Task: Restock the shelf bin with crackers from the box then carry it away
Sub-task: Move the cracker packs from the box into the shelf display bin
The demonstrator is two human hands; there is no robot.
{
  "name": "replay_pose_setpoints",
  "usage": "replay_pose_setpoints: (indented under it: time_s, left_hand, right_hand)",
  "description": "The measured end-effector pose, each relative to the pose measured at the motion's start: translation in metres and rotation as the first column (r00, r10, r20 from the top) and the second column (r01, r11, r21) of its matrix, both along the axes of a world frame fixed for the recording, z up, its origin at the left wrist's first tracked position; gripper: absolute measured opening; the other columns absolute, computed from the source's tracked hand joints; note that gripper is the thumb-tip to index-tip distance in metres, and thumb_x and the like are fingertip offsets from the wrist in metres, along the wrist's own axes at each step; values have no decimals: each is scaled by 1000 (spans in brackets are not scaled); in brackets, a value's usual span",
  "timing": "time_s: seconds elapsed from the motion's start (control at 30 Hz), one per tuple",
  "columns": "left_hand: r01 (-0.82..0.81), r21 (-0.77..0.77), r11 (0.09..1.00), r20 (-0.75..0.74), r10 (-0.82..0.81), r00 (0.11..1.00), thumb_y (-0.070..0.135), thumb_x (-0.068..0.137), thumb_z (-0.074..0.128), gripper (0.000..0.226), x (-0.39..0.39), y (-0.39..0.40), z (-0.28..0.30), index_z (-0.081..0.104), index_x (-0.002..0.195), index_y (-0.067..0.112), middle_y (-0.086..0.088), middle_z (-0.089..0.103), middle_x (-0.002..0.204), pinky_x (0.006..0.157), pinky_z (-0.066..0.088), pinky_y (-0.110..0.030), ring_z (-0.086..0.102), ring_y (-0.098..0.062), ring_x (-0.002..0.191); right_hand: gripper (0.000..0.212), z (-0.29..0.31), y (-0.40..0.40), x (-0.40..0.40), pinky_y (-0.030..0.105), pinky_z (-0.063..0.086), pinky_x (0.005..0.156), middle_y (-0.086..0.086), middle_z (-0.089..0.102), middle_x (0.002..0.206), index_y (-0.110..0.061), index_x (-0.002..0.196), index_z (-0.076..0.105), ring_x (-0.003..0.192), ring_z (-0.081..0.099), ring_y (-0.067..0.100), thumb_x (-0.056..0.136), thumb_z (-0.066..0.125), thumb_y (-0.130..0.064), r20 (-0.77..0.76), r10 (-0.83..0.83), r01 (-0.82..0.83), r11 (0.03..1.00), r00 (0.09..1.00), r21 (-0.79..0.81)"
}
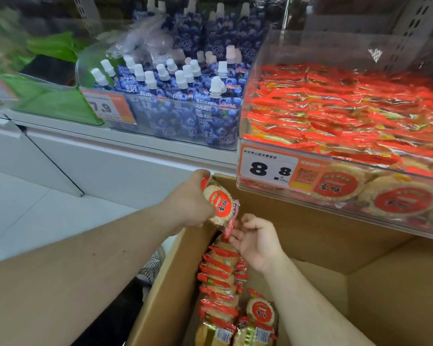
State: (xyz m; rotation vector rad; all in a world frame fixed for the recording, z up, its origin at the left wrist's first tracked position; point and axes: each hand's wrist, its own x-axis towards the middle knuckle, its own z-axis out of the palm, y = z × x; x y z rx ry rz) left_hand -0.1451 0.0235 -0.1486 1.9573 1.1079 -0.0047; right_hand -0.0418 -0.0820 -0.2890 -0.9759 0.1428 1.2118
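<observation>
— Two hands are seen over the cardboard box in the head view. What is held?

— A small stack of cracker packs is gripped by the left hand, fingers curled round it, just above the box's far left corner. The right hand is placed just beneath, its curled fingertips touching the stack's red wrapper edge; whether it is pinched cannot be told.

— And the rest?

— More packs are stacked along the box's left wall. The clear shelf bin, nearly filled with red packs, is set above the box and cut off at the right edge. The green goods at far left are blurred.
</observation>
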Motion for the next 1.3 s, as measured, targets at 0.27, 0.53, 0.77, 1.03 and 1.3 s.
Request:
replay_pose_setpoints:
  time_s: [0.27,0.53,0.77,1.03,1.3]
  left_hand:
    - [194,143,971,-81,-184,980,2,84,62,78,-4,10,-5,32,144,43,0,58,127,77,58,-31,61,-20,105]
    - [182,85,980,-36,-180,983,-1,83,64,69,-2,17,-10,47,134,42,3,55,128,83,58,-31,59,-16,107]
    - [200,51,979,15,-201,980,-6,81,63,67,-3,17,-4,54,126,43,4,58,124,81,59,-40,63,-15,101]
    - [326,-25,945,38,-325,945,-4,83,68,61,-13,24,8,59,122,42,6,58,124,80,58,-31,61,-15,105]
    - [529,-88,844,24,-529,848,-4,83,68,62,-26,17,27,61,119,45,15,58,122,81,58,-29,62,-8,104]
  right_hand:
    - [25,-76,-5,-7,30,50,72,2,66,107,-22,119,54,91,63,18,94,59,-20,274,336,-142,826,901,-545]
    - [23,-74,1,-6,24,48,62,4,70,93,-11,93,65,80,64,16,76,80,-7,346,257,-20,828,902,-560]
    - [34,-71,15,-12,35,54,74,10,66,86,-17,76,46,72,59,20,73,70,7,439,306,-14,833,845,-553]
    - [24,-22,-23,11,24,36,46,4,53,73,-17,86,45,58,49,17,72,54,0,543,422,21,776,726,-631]
    - [55,106,-90,10,38,52,69,19,65,100,-11,108,56,96,65,31,63,44,18,456,584,-355,794,672,-493]
